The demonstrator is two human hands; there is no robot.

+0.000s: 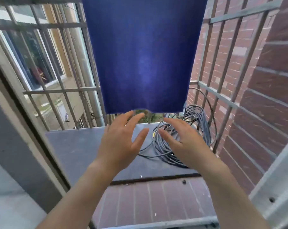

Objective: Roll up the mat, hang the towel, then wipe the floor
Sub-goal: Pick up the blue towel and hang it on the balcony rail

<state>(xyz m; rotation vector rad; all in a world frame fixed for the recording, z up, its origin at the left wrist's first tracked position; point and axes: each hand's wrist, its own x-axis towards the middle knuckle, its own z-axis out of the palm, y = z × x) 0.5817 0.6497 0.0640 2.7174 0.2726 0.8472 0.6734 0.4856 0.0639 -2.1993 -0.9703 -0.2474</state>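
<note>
- Setting: a cage of grey metal bars (60,91) outside a window opening, with a red brick wall (263,80) on the right and another building's window behind the bars on the left. The base is a dark flat slab (77,146). Nearer the camera lies a sill of reddish-brown tiles (148,195).
- Location of the task item: the blue towel (143,55) hangs flat in the centre of the cage. Its support is above the frame and out of view. Its lower edge ends just above the fingertips of both hands.
- Left hand (118,142): grip spread, fingers straight and apart, holding nothing.
- Right hand (186,142): grip likewise spread and empty, just beside the left hand.
- Handling (judgement): the towel appears light, soft and limp, with a fine matt weave. It should drape and fold rather than keep its shape, and a draught could shift it.
- Where to take hold (judgement): the lower hem or the two bottom corners, to pull the cloth straight. A light pinch should be enough.
- Hem: slightly wavy, with a small notch near the middle.
- Other item: a coil of thin grey cable (189,129), round in section, lies on the slab beneath the right hand and rises against the bars.
- The mat and the floor to be wiped are not in view.
</note>
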